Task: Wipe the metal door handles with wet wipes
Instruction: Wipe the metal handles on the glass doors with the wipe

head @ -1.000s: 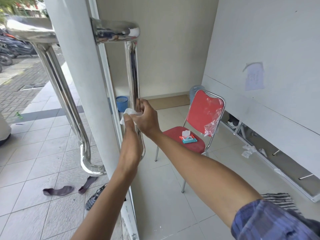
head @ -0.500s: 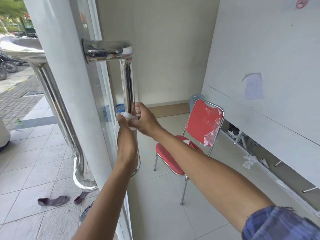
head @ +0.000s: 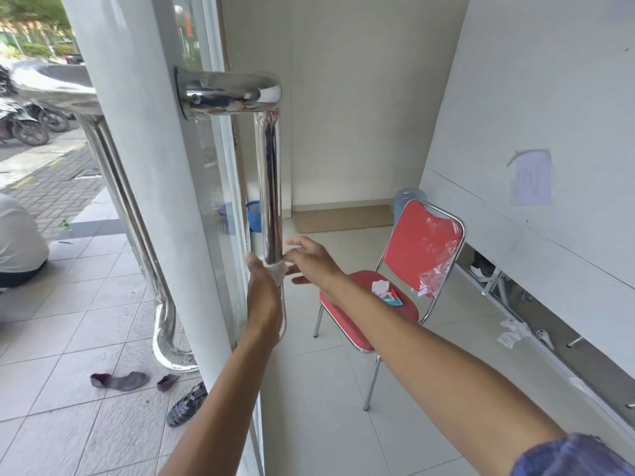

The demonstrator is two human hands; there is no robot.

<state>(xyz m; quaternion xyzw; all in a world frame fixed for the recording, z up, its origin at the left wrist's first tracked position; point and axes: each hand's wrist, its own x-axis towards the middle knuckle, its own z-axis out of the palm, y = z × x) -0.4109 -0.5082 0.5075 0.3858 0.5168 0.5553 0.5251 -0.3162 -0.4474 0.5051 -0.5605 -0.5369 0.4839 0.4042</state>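
Observation:
A shiny metal door handle runs down the inner side of the glass door, and a matching outer handle shows on the left. A white wet wipe is wrapped round the inner bar low down. My left hand grips the bar with the wipe under its fingers. My right hand hovers just right of the bar, fingers spread, holding nothing. A wet-wipe pack lies on the red chair's seat.
A red folding chair stands right of the door. A white door frame splits the view. A blue basket sits behind the handle. Socks and a sandal lie on the tiles; a person crouches at far left.
My right hand has let go of the bar and the wipe and opened, drawing slightly to the right. My left hand stays on the wipe. The view has tilted upward.

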